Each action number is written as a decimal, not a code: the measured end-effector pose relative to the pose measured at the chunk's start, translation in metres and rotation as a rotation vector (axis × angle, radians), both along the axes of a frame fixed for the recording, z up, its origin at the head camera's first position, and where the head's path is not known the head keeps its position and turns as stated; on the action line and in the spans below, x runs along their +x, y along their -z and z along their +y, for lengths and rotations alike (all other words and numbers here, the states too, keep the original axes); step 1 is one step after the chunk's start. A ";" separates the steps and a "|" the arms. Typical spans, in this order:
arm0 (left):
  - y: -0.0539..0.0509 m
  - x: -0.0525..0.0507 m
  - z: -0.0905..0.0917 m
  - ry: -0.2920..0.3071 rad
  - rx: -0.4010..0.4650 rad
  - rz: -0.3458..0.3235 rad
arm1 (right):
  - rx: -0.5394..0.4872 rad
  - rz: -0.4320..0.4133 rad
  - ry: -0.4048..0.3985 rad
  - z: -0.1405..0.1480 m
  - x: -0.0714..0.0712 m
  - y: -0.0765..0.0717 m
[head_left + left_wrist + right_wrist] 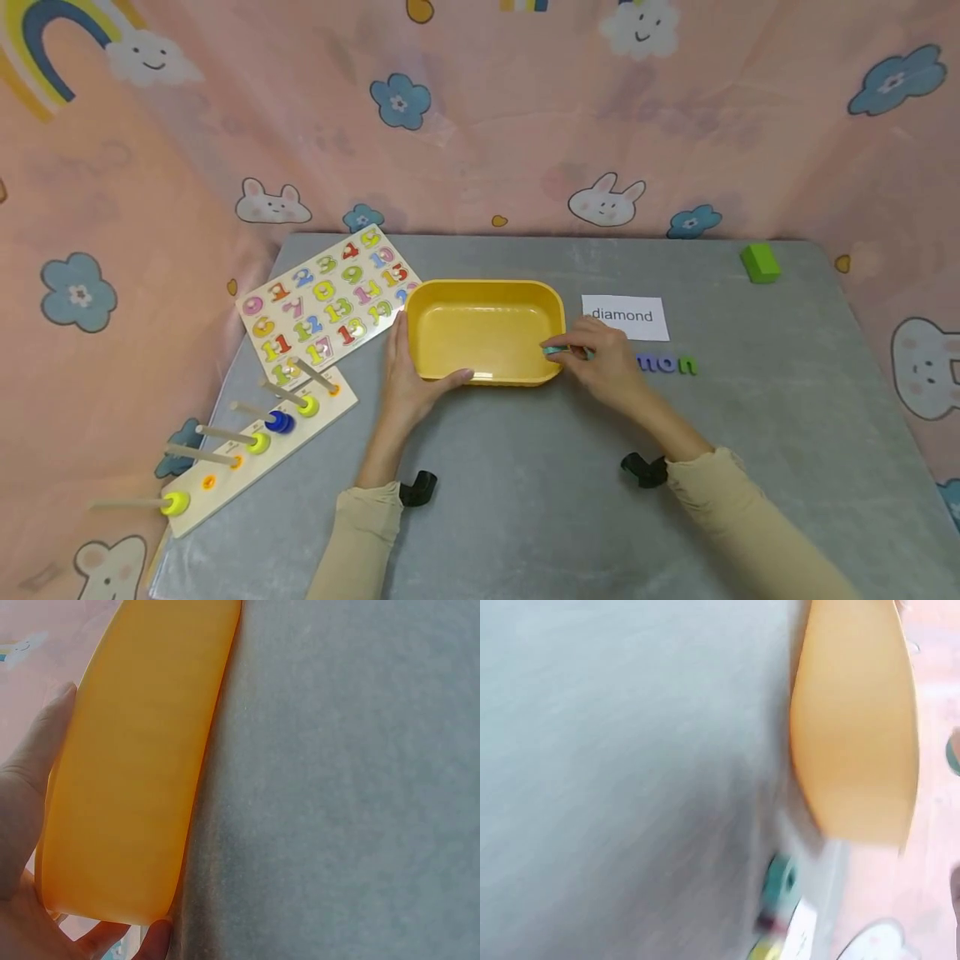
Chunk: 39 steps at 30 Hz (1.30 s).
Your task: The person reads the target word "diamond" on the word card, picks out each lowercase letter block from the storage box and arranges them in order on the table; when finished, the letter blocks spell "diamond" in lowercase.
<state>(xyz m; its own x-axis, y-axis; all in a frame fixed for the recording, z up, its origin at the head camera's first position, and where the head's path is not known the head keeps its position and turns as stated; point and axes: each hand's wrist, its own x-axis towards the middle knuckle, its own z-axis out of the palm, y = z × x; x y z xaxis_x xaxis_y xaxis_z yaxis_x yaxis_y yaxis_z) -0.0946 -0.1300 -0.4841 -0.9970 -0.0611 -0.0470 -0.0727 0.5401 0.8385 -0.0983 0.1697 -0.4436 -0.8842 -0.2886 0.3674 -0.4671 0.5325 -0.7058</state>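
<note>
A yellow plastic tub [486, 287] stands at the middle of the table. My left hand [414, 387] grips its left end, the thumb along the front rim and the fingers round the side; in the left wrist view the thumb and fingertips hold the tub's wall [127, 772]. Over the tub's right rim, my right hand [603, 367] pinches a small teal piece [555, 350], its shape mostly hidden by the fingers. Behind that hand lie a purple letter o [665, 364] and a green letter n [687, 366]. Another teal letter [780, 879] shows blurred in the right wrist view.
A white card reading "diamond" [626, 318] lies behind the letters. A number puzzle board [330, 300] and a peg board with rings [262, 454] stand at the left. The green block [761, 263] sits at the back right. A patterned pink cloth [487, 150] hangs behind the table.
</note>
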 end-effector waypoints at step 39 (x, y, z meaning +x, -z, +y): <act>0.000 0.002 0.001 0.001 0.009 -0.030 | 0.093 -0.499 0.787 0.170 0.035 0.042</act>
<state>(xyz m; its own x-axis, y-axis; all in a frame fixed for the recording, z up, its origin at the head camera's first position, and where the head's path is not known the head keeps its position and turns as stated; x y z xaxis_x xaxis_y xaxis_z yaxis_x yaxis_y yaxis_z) -0.0928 -0.1294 -0.4838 -0.9953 -0.0592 -0.0772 -0.0969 0.5328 0.8406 -0.0632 0.3399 -0.4853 -0.8867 0.4512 -0.1015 0.3974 0.6312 -0.6660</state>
